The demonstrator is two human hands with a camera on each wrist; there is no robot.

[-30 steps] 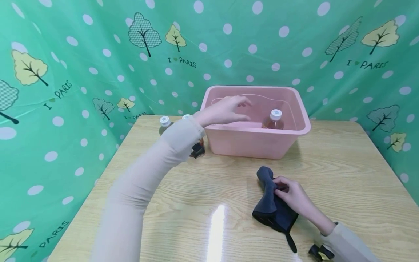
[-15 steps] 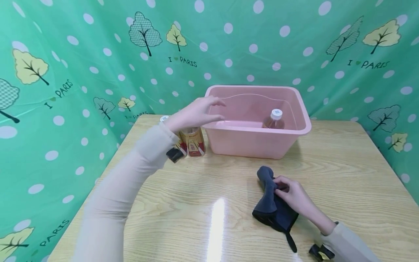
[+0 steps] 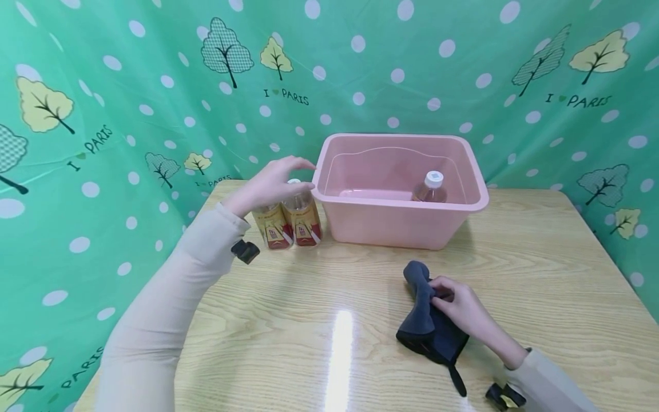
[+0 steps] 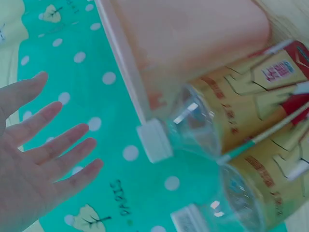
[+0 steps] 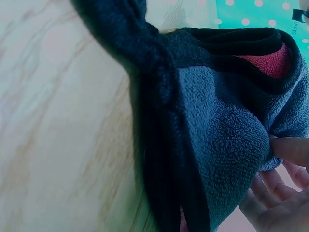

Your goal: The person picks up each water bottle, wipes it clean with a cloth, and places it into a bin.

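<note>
My left hand hangs over the bottles at the left of the pink tub, fingers extended and holding nothing. Two clear plastic bottles with white caps and yellow-red labels, a right one and a left one, stand side by side below it. The left wrist view shows that hand spread apart from the bottle caps. On the table at the right, my right hand pinches a dark grey terry cloth with black edging and a loop. The right wrist view shows the bunched cloth with a reddish-pink inner side.
Another white-capped bottle stands inside the tub at its right. A green dotted curtain hangs behind and left of the wooden table. Black wrist-worn pieces show at both sleeves.
My left hand has moved left from over the tub to over the bottles, uncovering the tub's left rim and the bottle labels. My right hand and the cloth have stayed still.
</note>
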